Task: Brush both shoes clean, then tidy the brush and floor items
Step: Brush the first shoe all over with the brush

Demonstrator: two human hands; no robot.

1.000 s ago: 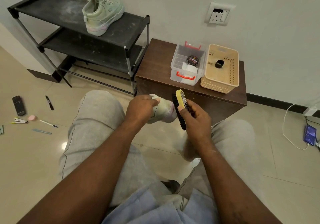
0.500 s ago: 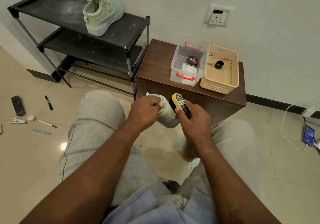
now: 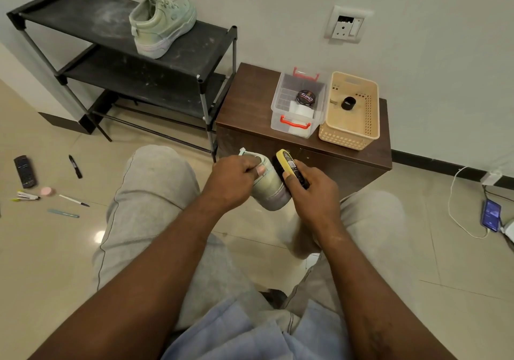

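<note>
Glossy tiled floor (image 3: 44, 262), dusty matt black rack (image 3: 91, 17), dark wood-grain cabinet (image 3: 250, 101).

One wide-angle camera rides on the person's head, facing forward and steeply down. The left hand (image 3: 233, 177) and right hand (image 3: 313, 190) sit close at mid-frame, while the dark brown wooden counter (image 3: 250, 95), the black metal-framed shoe rack (image 3: 91, 17) and the pale wall (image 3: 431, 3) stand farther off.

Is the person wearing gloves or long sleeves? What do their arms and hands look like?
No gloves: the left hand and right hand are bare, and no sleeve shows on either arm. I see no watch, ring or bracelet. The person wears grey trousers and a light blue top.
</note>
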